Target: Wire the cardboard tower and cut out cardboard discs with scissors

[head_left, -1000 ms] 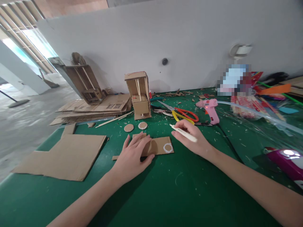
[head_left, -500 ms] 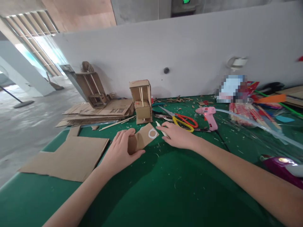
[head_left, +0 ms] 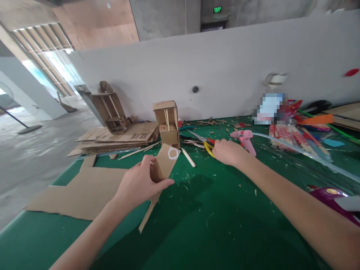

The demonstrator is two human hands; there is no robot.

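Note:
My left hand (head_left: 140, 180) grips a bent piece of cardboard (head_left: 163, 163) marked with a white ring near its far end. A narrow cardboard strip extends below that hand. My right hand (head_left: 229, 152) is at the handles of the scissors (head_left: 208, 149), its fingers curled over the red one; how firmly it holds them is hard to see. Between the hands, a white pen-like stick (head_left: 188, 157) lies on the green table (head_left: 202, 225). Behind the marked piece stands a small cardboard frame (head_left: 168, 123) with thin sticks inside.
Flat cardboard (head_left: 84, 191) lies at the left, with stacked sheets (head_left: 135, 133) and a taller cardboard structure (head_left: 109, 108) behind. A pink glue gun (head_left: 244, 139), wrapped sticks (head_left: 289, 140) and a purple object (head_left: 332, 200) are on the right. A wall (head_left: 230, 75) borders the back.
My right hand has put down the white stick and moved right to the scissors. My left hand has tilted the marked cardboard upward, and a strip now shows beneath it.

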